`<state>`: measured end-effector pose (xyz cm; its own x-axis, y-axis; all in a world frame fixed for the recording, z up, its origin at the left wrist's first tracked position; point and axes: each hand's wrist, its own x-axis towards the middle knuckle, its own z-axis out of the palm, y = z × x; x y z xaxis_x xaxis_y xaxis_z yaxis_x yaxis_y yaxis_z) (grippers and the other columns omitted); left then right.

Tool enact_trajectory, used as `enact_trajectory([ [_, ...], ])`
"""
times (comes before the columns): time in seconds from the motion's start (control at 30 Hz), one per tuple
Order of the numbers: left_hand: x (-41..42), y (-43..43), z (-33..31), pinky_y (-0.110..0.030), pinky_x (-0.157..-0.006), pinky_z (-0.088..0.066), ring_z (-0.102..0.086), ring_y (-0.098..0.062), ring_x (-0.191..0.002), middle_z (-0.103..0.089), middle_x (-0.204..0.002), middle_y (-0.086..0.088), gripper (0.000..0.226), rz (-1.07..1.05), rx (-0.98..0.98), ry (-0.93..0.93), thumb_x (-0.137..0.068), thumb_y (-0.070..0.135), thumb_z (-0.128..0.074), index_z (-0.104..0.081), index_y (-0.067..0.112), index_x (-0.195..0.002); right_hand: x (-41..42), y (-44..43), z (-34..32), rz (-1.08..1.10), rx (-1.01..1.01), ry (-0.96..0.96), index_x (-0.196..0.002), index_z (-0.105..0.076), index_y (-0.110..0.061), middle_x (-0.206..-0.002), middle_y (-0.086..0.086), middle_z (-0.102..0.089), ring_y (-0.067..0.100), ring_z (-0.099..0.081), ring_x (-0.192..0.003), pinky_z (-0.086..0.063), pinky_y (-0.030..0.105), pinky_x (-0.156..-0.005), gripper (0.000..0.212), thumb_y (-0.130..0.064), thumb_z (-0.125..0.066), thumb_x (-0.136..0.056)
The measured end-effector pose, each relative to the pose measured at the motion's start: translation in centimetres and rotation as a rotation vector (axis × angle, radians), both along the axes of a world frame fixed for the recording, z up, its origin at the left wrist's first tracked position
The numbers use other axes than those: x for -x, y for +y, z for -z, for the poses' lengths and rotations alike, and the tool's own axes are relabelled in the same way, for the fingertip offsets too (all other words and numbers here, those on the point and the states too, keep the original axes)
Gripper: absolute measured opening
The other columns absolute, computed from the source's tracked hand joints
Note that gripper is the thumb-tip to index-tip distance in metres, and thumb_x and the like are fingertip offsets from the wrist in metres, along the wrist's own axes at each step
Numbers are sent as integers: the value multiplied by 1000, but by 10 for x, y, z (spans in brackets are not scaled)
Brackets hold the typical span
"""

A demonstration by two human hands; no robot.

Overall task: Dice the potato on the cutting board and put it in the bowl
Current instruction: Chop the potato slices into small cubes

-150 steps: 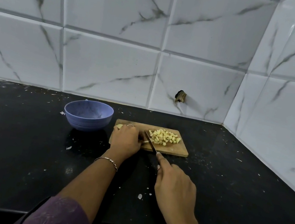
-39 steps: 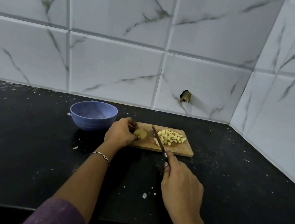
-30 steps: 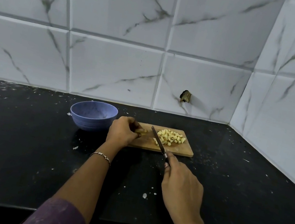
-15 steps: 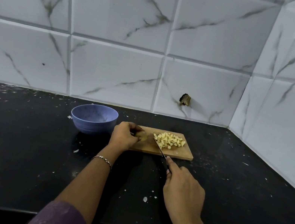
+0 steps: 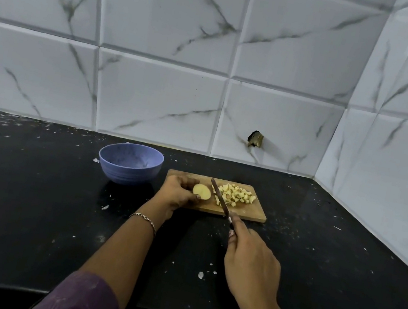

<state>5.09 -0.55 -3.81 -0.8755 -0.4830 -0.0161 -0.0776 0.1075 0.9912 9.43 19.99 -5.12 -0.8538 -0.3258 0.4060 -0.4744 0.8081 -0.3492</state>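
A small wooden cutting board (image 5: 255,213) lies on the black counter. On its right half sits a pile of diced potato (image 5: 236,196). My left hand (image 5: 177,192) holds a remaining potato piece (image 5: 201,191) at the board's left end, its pale cut face turned toward me. My right hand (image 5: 251,266) grips a knife (image 5: 219,198) by the handle; the blade lies slanted over the board between the potato piece and the dice. A blue bowl (image 5: 130,163) stands just left of the board, with no potato visible inside.
The black counter (image 5: 25,204) is speckled with white flecks and scraps. White marble-look tiled walls close off the back and the right side, forming a corner. A small dark fitting (image 5: 255,139) sticks out of the back wall above the board.
My left hand has picked up the leftover potato piece and turned it so its cut face shows. The knife has shifted slightly beside the dice pile.
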Motion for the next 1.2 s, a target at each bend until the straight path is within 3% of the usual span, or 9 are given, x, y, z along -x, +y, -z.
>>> enact_trajectory([
  [0.13,2,3,3,-15,-72,-51,-60,-15,-100,-65,-118,-7,46,-1,105,-15,-79,-7,-74,-63,2,-123,2,-1,0,-8,-11,-17,-154,-18,-42,-94,-14,-47,2,-46,-72,-31,16,-52,50,-37,-34,-107],
  [0.27,3,-3,3,-26,-90,-49,-63,-15,-105,-70,-114,-3,46,-97,501,-124,-77,22,-82,-67,12,-119,2,0,0,-11,-8,-25,-154,-18,-44,-93,-14,-47,1,-46,-72,-31,16,-53,50,-38,-34,-107],
  [0.37,2,-4,4,-30,-94,-50,-64,-16,-103,-71,-109,-1,46,-105,686,-151,-77,34,-82,-68,16,-117,2,0,0,-21,-20,-44,-153,-17,-47,-92,-14,-46,1,-45,-71,-30,16,-52,50,-38,-34,-107],
  [0.67,15,-7,11,-38,-111,-39,-47,-25,-132,-54,-141,-5,54,110,816,-159,-92,11,-62,-48,28,-142,2,0,0,-35,-24,-63,-152,-19,-49,-92,-14,-47,1,-48,-75,-35,16,-55,48,-37,-33,-107],
  [0.8,17,-7,16,-37,-108,-41,-48,-22,-130,-53,-141,-1,47,107,865,-180,-94,15,-59,-50,24,-139,1,0,-1,-34,-17,-67,-152,-18,-48,-92,-14,-47,1,-47,-74,-34,16,-55,49,-37,-33,-107],
  [1.0,18,-4,21,-47,-104,-43,-50,-26,-127,-57,-136,-4,49,-2,957,-169,-88,42,-66,-55,29,-134,1,0,0,-85,-28,-68,-153,-16,-48,-93,-14,-47,2,-47,-75,-34,17,-56,51,-37,-34,-107],
  [1.1,16,-5,19,-42,-101,-48,-57,-24,-119,-63,-128,-6,51,-14,888,-116,-84,39,-73,-60,20,-130,1,-1,1,-110,-34,-68,-153,-15,-47,-93,-13,-48,2,-48,-76,-35,17,-58,51,-37,-34,-107],
  [1.2,14,-12,13,-33,-102,-47,-59,-20,-117,-65,-126,-6,48,48,783,-127,-86,24,-74,-61,11,-130,2,-2,2,-119,-27,-62,-153,-16,-47,-92,-14,-47,2,-49,-76,-38,17,-61,51,-38,-35,-107],
])
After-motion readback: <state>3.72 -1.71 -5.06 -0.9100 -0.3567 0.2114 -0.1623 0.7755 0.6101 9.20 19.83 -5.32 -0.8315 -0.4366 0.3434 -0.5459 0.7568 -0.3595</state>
